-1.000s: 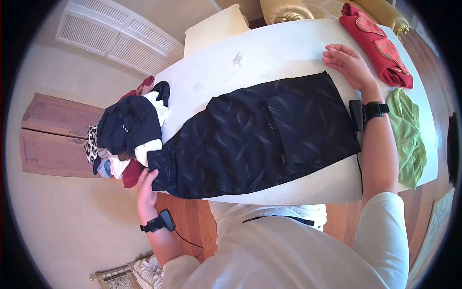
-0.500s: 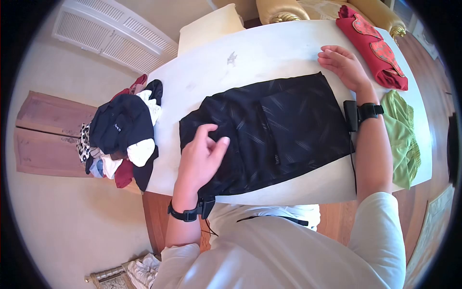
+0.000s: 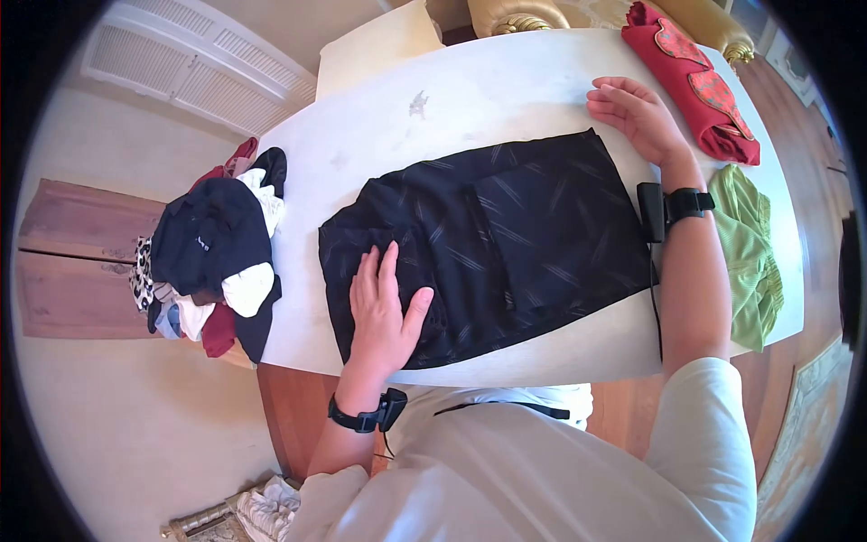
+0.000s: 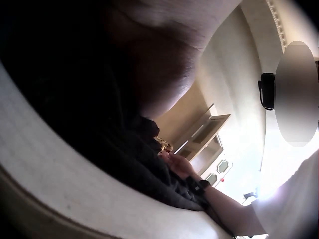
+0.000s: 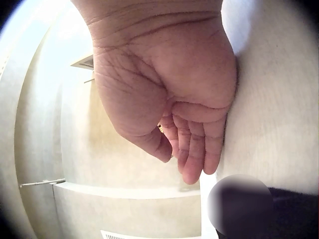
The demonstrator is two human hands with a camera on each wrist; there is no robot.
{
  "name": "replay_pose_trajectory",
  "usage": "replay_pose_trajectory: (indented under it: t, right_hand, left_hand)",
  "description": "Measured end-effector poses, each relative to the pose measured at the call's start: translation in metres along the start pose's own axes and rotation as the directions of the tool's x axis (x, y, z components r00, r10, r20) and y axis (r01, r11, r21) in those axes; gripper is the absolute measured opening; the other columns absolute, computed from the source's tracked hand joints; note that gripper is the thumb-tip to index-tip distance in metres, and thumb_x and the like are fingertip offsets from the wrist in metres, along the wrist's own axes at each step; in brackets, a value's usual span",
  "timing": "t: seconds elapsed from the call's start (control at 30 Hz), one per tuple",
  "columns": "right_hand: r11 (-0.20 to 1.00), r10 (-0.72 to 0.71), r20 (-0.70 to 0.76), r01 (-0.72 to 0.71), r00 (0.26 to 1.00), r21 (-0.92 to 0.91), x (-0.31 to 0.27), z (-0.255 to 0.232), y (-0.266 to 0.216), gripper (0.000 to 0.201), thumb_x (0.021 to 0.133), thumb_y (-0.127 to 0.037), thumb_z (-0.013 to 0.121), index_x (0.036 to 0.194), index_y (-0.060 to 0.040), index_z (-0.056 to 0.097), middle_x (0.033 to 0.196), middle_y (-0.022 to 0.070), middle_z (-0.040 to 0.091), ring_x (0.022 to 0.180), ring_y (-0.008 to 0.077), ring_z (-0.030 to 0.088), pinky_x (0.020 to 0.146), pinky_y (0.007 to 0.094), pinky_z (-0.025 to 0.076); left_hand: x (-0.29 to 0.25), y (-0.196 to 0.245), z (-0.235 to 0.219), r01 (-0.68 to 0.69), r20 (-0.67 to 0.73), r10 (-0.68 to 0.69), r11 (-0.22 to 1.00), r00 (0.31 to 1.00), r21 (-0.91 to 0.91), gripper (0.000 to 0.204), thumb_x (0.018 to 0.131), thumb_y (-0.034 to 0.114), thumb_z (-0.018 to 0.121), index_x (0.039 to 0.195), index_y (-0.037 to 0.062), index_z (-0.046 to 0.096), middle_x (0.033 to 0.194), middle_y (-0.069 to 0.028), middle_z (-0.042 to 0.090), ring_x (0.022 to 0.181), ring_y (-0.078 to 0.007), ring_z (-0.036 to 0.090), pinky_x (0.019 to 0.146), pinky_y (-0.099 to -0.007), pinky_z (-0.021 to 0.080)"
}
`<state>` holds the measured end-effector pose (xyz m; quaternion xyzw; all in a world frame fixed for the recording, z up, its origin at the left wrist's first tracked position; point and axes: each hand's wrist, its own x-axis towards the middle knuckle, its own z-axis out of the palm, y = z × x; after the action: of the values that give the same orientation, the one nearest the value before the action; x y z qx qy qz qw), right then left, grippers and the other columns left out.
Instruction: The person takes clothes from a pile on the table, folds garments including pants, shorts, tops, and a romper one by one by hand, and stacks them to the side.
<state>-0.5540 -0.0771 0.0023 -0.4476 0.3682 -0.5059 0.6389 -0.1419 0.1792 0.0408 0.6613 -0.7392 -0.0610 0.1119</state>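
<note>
A black garment [image 3: 551, 226] with thin grey streaks lies folded on the white table, its left part turned over onto itself. My left hand [image 3: 384, 312] rests on that turned-over part, fingers extended and thumb apart. In the left wrist view the heel of the hand [image 4: 159, 64] shows above dark cloth, and its fingers are hidden. Beyond the garment's far right corner, my right hand [image 3: 641, 117] lies on its side on the table, holding nothing. The right wrist view shows its palm [image 5: 169, 74] with loosely bent fingers.
A heap of mixed clothes [image 3: 212, 239] sits at the table's left end. On the right are a rolled red cloth [image 3: 691, 86] with patterned patches and a light green garment [image 3: 745, 253]. A cream chair [image 3: 375, 50] stands behind the table [image 3: 361, 144].
My left hand held the garment's left end by the clothes heap, then moved right as that end folded over. It now lies flat on the fold. The right hand stays in place.
</note>
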Motion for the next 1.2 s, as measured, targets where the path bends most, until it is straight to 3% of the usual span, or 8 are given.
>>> replay_pose_trajectory:
  t: [0.17, 0.3, 0.8, 0.87, 0.93, 1.0, 1.07, 1.2]
  right_hand:
    - [1.0, -0.012, 0.022, 0.011, 1.0, 0.016, 0.0, -0.002, 0.001, 0.031, 0.102, -0.017, 0.062, 0.126, 0.0025, 0.059, 0.116, 0.0145, 0.07, 0.106, 0.0219, 0.07, 0.1, 0.0358, 0.056]
    - [1.0, 0.015, -0.008, -0.015, 1.0, 0.021, 0.001, 0.0, -0.001, 0.03, 0.103, -0.016, 0.062, 0.126, 0.0033, 0.058, 0.115, 0.0156, 0.07, 0.104, 0.0223, 0.07, 0.098, 0.036, 0.057]
    - [0.997, -0.079, -0.16, 0.077, 0.984, -0.016, -0.009, 0.009, -0.001, 0.025, 0.101, -0.006, 0.062, 0.123, 0.0031, 0.059, 0.111, 0.0142, 0.07, 0.101, 0.0251, 0.071, 0.096, 0.0375, 0.059]
    - [0.969, -0.155, -0.154, 0.119, 0.976, -0.218, -0.008, 0.009, 0.008, 0.026, 0.099, -0.006, 0.063, 0.123, 0.0036, 0.059, 0.11, 0.0133, 0.07, 0.101, 0.0242, 0.071, 0.095, 0.0363, 0.058]
    - [0.944, -0.072, -0.142, 0.022, 0.987, -0.329, -0.022, 0.017, -0.004, 0.028, 0.1, -0.011, 0.064, 0.125, 0.0009, 0.059, 0.114, 0.0117, 0.069, 0.101, 0.0204, 0.07, 0.094, 0.0335, 0.055]
    - [0.845, -0.051, -0.175, -0.051, 0.983, -0.532, -0.05, 0.058, -0.026, 0.03, 0.097, -0.012, 0.067, 0.125, -0.0014, 0.061, 0.114, 0.0085, 0.069, 0.103, 0.0192, 0.069, 0.091, 0.0306, 0.053]
    - [0.808, -0.106, -0.05, 0.057, 0.993, -0.586, -0.07, 0.08, -0.029, 0.031, 0.097, -0.012, 0.068, 0.125, -0.0009, 0.061, 0.114, 0.0076, 0.069, 0.104, 0.0162, 0.067, 0.09, 0.0285, 0.051]
    - [0.564, -0.288, 0.035, 0.199, 0.957, -0.801, -0.116, 0.131, -0.032, 0.03, 0.097, -0.009, 0.068, 0.125, 0.0, 0.062, 0.114, 0.0057, 0.068, 0.102, 0.0117, 0.064, 0.089, 0.026, 0.05]
  left_hand:
    - [0.001, 0.012, -0.013, -0.011, -0.114, 0.002, 0.997, 0.994, -0.077, 0.066, 0.099, 0.038, 0.066, 0.149, 0.0025, 0.044, 0.158, -0.0255, 0.034, 0.145, -0.0439, 0.036, 0.118, -0.0492, 0.031]
    - [-0.001, 0.011, -0.011, -0.065, 0.0, 0.066, 0.982, 0.998, -0.176, 0.068, 0.099, 0.039, 0.065, 0.152, 0.0034, 0.041, 0.16, -0.0255, 0.032, 0.143, -0.0441, 0.037, 0.118, -0.0495, 0.031]
    - [0.032, -0.018, 0.017, -0.18, -0.136, 0.157, 0.968, 0.978, -0.175, 0.072, 0.097, 0.041, 0.063, 0.153, 0.0025, 0.041, 0.158, -0.0288, 0.032, 0.148, -0.0459, 0.031, 0.121, -0.0542, 0.026]
    - [0.028, -0.02, 0.009, -0.181, -0.194, 0.149, 0.971, 0.97, -0.158, 0.07, 0.093, 0.036, 0.068, 0.149, 0.0021, 0.046, 0.155, -0.0278, 0.037, 0.147, -0.0442, 0.033, 0.12, -0.0533, 0.028]
    - [0.02, -0.018, -0.005, -0.149, -0.257, 0.142, 0.989, 0.956, -0.007, 0.071, 0.087, 0.034, 0.075, 0.145, 0.0017, 0.05, 0.151, -0.026, 0.042, 0.144, -0.0423, 0.036, 0.118, -0.0518, 0.032]
    - [0.011, -0.01, -0.016, -0.157, -0.304, 0.128, 0.985, 0.944, -0.074, 0.074, 0.08, 0.032, 0.081, 0.141, 0.0012, 0.053, 0.146, -0.0241, 0.047, 0.139, -0.0404, 0.043, 0.113, -0.051, 0.036]
    - [0.003, -0.003, -0.021, -0.044, -0.077, 0.032, 0.987, 0.997, -0.155, 0.077, 0.078, 0.033, 0.082, 0.142, 0.0015, 0.053, 0.145, -0.0237, 0.047, 0.133, -0.0399, 0.047, 0.109, -0.051, 0.039]
    - [0.015, -0.012, -0.013, -0.016, -0.084, 0.0, 0.981, 0.996, -0.191, 0.069, 0.078, 0.033, 0.081, 0.135, 0.0024, 0.056, 0.138, -0.0237, 0.054, 0.123, -0.0391, 0.057, 0.096, -0.0489, 0.05]
